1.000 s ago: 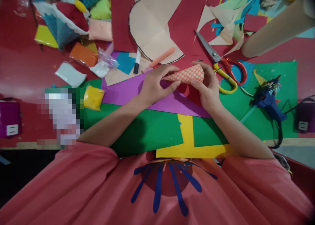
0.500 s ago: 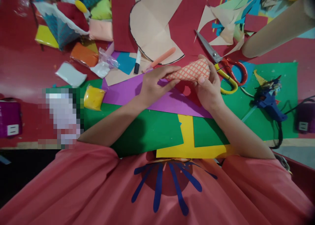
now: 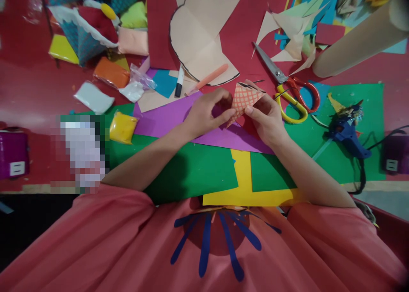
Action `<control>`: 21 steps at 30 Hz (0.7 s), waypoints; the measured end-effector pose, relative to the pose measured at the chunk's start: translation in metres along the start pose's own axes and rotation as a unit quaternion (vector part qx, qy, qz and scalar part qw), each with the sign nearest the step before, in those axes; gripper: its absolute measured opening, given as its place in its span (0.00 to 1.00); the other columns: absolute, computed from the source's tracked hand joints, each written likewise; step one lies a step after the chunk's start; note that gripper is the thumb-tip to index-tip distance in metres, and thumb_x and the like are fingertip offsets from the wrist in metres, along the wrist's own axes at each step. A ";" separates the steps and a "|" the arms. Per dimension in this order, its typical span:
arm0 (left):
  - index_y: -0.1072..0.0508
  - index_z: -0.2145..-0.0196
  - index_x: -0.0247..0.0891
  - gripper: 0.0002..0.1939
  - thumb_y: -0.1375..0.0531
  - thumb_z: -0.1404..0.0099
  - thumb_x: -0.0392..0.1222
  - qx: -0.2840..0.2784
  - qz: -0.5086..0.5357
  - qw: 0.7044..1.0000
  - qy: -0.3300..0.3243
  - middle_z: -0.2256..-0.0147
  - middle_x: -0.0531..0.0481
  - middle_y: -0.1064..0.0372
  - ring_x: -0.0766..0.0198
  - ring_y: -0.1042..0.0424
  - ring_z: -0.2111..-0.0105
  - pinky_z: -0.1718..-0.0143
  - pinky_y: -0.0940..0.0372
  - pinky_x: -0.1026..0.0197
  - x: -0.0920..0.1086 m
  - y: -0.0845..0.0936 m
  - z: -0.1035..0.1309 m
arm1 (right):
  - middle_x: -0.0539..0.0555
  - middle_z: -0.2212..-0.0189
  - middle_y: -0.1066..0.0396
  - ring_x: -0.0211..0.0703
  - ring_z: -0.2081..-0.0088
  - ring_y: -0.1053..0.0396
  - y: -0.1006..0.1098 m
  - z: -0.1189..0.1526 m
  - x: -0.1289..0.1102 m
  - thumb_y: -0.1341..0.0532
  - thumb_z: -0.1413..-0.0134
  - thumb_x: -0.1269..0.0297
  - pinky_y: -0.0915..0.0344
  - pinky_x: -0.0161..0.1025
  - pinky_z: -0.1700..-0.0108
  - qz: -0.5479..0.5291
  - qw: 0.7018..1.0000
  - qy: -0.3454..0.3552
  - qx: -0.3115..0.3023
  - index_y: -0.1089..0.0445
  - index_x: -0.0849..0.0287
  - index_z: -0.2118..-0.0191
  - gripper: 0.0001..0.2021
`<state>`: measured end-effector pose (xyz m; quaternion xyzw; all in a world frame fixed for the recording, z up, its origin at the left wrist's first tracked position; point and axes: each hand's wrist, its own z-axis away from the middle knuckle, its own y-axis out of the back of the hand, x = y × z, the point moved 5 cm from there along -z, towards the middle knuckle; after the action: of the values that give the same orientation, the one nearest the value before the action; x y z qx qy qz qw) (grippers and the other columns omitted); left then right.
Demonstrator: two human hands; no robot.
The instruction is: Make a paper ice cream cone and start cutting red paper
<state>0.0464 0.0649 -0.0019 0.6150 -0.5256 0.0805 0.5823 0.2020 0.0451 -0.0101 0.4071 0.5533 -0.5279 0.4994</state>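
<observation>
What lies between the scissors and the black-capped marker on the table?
In the head view, the paper cone, held by both the left hand and the right hand, lies between the scissors and the marker. An orange pen lies there too.

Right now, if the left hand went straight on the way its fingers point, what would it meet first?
The left hand points right, at the orange lattice-patterned paper cone it already pinches; beyond it, probably the right hand.

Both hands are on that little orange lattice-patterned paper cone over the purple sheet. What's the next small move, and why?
Probably press the seam flat. The left hand and right hand both pinch the orange lattice-patterned paper cone, mouth facing away, above the purple paper sheet; the blue glue gun lies aside.
</observation>
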 end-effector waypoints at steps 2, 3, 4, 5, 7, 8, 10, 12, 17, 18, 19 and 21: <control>0.38 0.49 0.43 0.32 0.48 0.38 0.71 0.005 0.047 0.999 0.018 0.52 0.45 0.29 0.57 0.26 0.54 0.57 0.29 0.52 -0.004 0.000 -0.002 | 0.51 0.49 0.28 0.46 0.44 0.31 0.000 0.000 0.000 0.30 0.58 0.45 0.32 0.49 0.42 0.008 1.000 0.022 -0.013 0.36 0.50 0.54 0.27; 0.40 0.46 0.45 0.35 0.45 0.40 0.71 0.006 0.067 0.998 0.018 0.48 0.44 0.32 0.56 0.27 0.51 0.54 0.28 0.51 -0.005 0.000 -0.003 | 0.51 0.50 0.27 0.45 0.46 0.30 -0.001 0.000 0.001 0.31 0.56 0.44 0.32 0.49 0.42 0.015 0.999 0.029 -0.021 0.37 0.50 0.54 0.27; 0.42 0.45 0.45 0.37 0.43 0.42 0.71 0.007 0.081 0.997 0.015 0.45 0.43 0.34 0.55 0.29 0.48 0.52 0.29 0.51 -0.005 0.000 -0.004 | 0.51 0.52 0.27 0.45 0.47 0.29 -0.003 0.001 0.002 0.32 0.55 0.44 0.31 0.48 0.43 0.025 0.999 0.031 -0.030 0.37 0.50 0.55 0.26; 0.43 0.44 0.45 0.38 0.42 0.42 0.71 0.004 0.088 0.996 0.011 0.44 0.43 0.34 0.54 0.30 0.46 0.50 0.29 0.50 -0.005 -0.001 -0.005 | 0.51 0.53 0.27 0.44 0.49 0.28 -0.004 0.002 0.003 0.32 0.54 0.43 0.31 0.48 0.44 0.037 0.998 0.031 -0.037 0.37 0.51 0.55 0.25; 0.43 0.44 0.44 0.38 0.41 0.42 0.70 -0.009 0.083 0.996 0.014 0.45 0.42 0.33 0.52 0.29 0.46 0.49 0.29 0.49 -0.005 -0.003 -0.005 | 0.52 0.55 0.26 0.45 0.51 0.27 -0.008 0.005 0.004 0.32 0.55 0.43 0.30 0.48 0.45 0.066 0.996 0.033 -0.043 0.36 0.52 0.56 0.25; 0.43 0.44 0.43 0.38 0.41 0.43 0.70 -0.018 0.073 0.997 0.019 0.47 0.42 0.31 0.50 0.29 0.47 0.50 0.29 0.48 -0.005 -0.004 -0.004 | 0.52 0.57 0.25 0.46 0.53 0.26 -0.009 0.007 0.004 0.31 0.56 0.43 0.29 0.48 0.46 0.080 0.995 0.036 -0.041 0.35 0.52 0.56 0.26; 0.42 0.44 0.43 0.39 0.40 0.44 0.70 -0.037 0.058 0.997 0.025 0.49 0.42 0.30 0.48 0.28 0.48 0.52 0.28 0.47 -0.006 -0.006 -0.002 | 0.52 0.60 0.25 0.47 0.56 0.25 -0.011 0.010 0.002 0.30 0.58 0.43 0.27 0.48 0.48 0.100 0.994 0.042 -0.033 0.33 0.53 0.57 0.26; 0.43 0.44 0.43 0.37 0.42 0.42 0.70 -0.052 0.066 0.996 0.009 0.50 0.42 0.30 0.49 0.27 0.51 0.54 0.28 0.47 -0.004 -0.007 0.000 | 0.51 0.63 0.24 0.46 0.60 0.25 -0.012 0.011 -0.001 0.31 0.56 0.43 0.26 0.48 0.52 0.100 0.994 0.036 -0.036 0.32 0.54 0.59 0.24; 0.39 0.46 0.43 0.34 0.50 0.38 0.71 -0.055 0.132 0.989 -0.032 0.52 0.46 0.28 0.55 0.28 0.53 0.53 0.28 0.47 -0.003 -0.001 -0.002 | 0.50 0.65 0.24 0.42 0.64 0.25 -0.016 0.011 -0.005 0.33 0.49 0.48 0.25 0.45 0.54 0.061 0.992 0.014 -0.108 0.29 0.56 0.60 0.18; 0.36 0.48 0.43 0.35 0.49 0.39 0.73 -0.055 0.122 0.991 -0.016 0.54 0.46 0.27 0.55 0.28 0.53 0.52 0.29 0.46 -0.005 -0.001 -0.004 | 0.51 0.63 0.23 0.42 0.61 0.24 -0.016 0.011 -0.005 0.33 0.50 0.48 0.26 0.45 0.52 0.057 0.992 0.018 -0.109 0.29 0.56 0.59 0.18; 0.33 0.52 0.43 0.35 0.49 0.41 0.75 -0.056 0.105 0.993 0.001 0.56 0.46 0.26 0.54 0.29 0.53 0.52 0.29 0.45 -0.008 -0.001 -0.005 | 0.51 0.61 0.23 0.43 0.58 0.24 -0.016 0.011 -0.005 0.32 0.51 0.48 0.26 0.45 0.50 0.054 0.993 0.022 -0.105 0.29 0.56 0.58 0.20; 0.30 0.58 0.43 0.35 0.49 0.44 0.77 -0.062 0.073 0.995 0.018 0.60 0.46 0.26 0.52 0.30 0.52 0.51 0.31 0.43 -0.010 -0.002 -0.007 | 0.52 0.58 0.24 0.45 0.54 0.25 -0.015 0.011 -0.003 0.30 0.55 0.47 0.26 0.45 0.50 0.050 0.994 0.019 -0.092 0.31 0.56 0.57 0.23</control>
<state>0.0469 0.0750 -0.0078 0.5363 -0.5626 0.1012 0.6210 0.1897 0.0330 -0.0040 0.3967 0.5880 -0.4410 0.5499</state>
